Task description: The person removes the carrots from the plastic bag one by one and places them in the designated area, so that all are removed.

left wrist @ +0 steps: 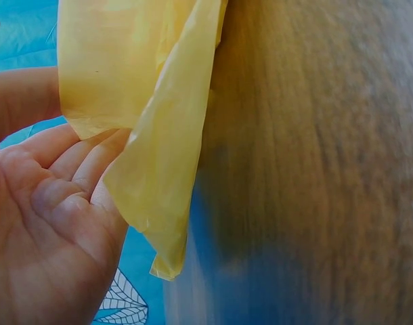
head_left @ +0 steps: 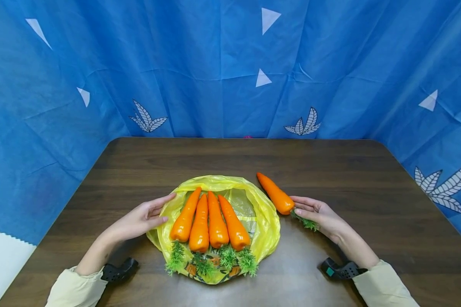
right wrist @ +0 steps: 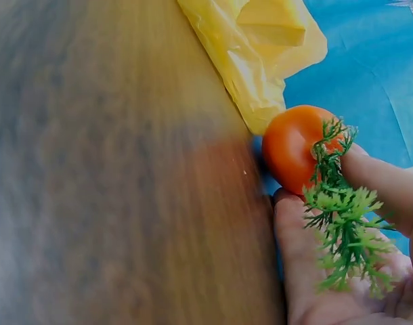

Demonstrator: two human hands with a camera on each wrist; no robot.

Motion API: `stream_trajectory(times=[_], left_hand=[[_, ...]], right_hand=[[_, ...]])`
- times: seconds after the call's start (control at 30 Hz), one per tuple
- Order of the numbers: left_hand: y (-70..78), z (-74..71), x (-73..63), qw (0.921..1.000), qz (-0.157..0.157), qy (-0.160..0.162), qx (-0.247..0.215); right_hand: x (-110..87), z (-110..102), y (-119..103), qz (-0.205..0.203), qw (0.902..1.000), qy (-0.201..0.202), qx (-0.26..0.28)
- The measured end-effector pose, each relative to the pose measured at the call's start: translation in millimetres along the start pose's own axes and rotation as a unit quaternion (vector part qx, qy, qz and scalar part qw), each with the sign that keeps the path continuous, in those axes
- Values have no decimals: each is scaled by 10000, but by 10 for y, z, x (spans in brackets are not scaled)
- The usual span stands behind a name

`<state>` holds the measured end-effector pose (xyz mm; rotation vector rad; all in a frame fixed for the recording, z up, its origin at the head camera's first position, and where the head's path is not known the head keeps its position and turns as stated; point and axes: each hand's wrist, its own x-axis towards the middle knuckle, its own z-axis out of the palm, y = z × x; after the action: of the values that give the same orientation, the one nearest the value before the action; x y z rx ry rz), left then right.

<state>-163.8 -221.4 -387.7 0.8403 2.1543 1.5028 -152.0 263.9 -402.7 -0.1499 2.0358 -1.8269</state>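
A yellow plastic bag [head_left: 266, 232] lies spread on the table with its mouth open. Several orange carrots [head_left: 217, 228] with green leafy tops lie side by side on it, tips pointing away, leaves over its near edge. My left hand [head_left: 144, 218] holds the bag's left edge between thumb and fingers; in the left wrist view the yellow plastic [left wrist: 156, 162] covers the fingertips. Right of the bag, my right hand [head_left: 322, 217] grips another carrot [head_left: 275, 194] at its thick leafy end. That carrot slants with its tip far left, close beside the bag's rim.
The dark wooden table [head_left: 330, 162] has rounded far corners. Behind it hangs a blue curtain [head_left: 215, 106] with white triangles and leaf prints. Black bands [head_left: 121, 270] sit on both wrists. A white surface [head_left: 1, 260] shows at the lower left.
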Motion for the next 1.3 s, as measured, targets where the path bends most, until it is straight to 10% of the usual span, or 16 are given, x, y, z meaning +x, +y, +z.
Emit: stream_trajectory(times=[0.43, 1.3], left_hand=[[-16, -22, -17, 9998, -153, -16, -144], [-2, -18, -3, 9999, -64, -94, -82]], right_hand=[[-14, -29, -70, -273, 9892, 456, -1366], [-149, 158, -475, -861, 9772, 1249, -1484]])
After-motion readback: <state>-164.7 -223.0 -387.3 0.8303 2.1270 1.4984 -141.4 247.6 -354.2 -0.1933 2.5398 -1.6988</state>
